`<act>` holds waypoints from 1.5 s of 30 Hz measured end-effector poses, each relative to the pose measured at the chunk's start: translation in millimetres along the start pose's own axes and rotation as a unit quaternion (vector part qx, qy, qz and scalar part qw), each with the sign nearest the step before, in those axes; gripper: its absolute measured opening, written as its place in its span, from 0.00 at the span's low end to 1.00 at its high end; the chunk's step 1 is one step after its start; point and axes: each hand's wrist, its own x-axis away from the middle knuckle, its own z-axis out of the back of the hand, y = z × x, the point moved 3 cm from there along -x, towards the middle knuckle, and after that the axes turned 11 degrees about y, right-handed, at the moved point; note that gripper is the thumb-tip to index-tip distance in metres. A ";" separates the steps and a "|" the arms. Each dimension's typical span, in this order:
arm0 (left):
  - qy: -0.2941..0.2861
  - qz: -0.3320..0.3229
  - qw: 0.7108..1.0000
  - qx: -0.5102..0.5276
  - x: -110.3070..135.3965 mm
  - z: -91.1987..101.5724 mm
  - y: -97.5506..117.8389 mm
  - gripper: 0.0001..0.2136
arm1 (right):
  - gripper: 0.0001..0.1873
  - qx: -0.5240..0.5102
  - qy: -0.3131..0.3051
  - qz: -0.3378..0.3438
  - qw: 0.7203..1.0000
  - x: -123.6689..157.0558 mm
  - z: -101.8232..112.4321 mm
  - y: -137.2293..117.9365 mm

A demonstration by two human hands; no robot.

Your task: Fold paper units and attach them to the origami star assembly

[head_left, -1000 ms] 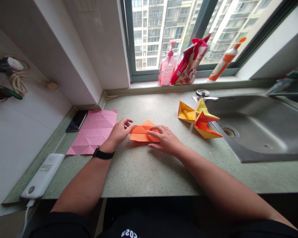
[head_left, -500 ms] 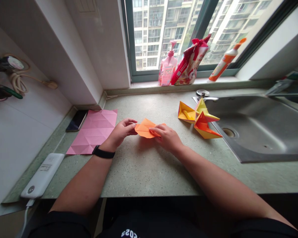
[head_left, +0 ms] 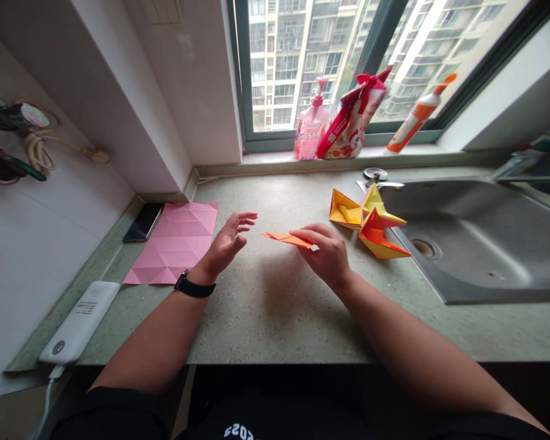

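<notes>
My right hand (head_left: pixel 327 253) pinches a folded orange paper (head_left: pixel 285 238) and holds it flat, edge-on, just above the green countertop (head_left: pixel 275 305). My left hand (head_left: pixel 229 240) hovers to the left of the paper with its fingers spread, touching nothing; a black watch sits on that wrist. A creased pink paper sheet (head_left: pixel 174 241) lies flat to the left of my left hand. Folded yellow and orange paper shapes (head_left: pixel 369 223) stand to the right, near the sink's edge.
A steel sink (head_left: pixel 476 244) takes up the right side. A phone (head_left: pixel 143 221) and a white power bank (head_left: pixel 80 321) lie at the left. On the window sill stand a pink pump bottle (head_left: pixel 310 128), a red bag (head_left: pixel 351 119) and an orange bottle (head_left: pixel 415 116).
The orange paper has been lifted off the counter and turned flat in my right hand. My left hand let go of it and opened.
</notes>
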 end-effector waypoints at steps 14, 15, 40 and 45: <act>0.046 0.161 0.986 0.003 -2.5 -5.1 -23.3 0.23 | 0.30 -0.278 -0.005 -0.262 0.924 9.1 -27.2 32.1; 0.054 0.175 0.982 -0.039 -4.0 -1.4 -28.0 0.22 | 0.30 -0.249 0.022 -0.278 0.927 8.2 -26.8 41.0; -0.183 -0.132 0.897 -0.380 19.0 -30.7 -12.8 0.18 | 0.11 0.025 -0.240 0.092 0.966 16.5 -38.7 25.0; -0.185 -0.133 0.900 -0.373 18.3 -29.7 -4.8 0.09 | 0.14 0.021 -0.238 0.108 0.965 17.9 -38.2 22.7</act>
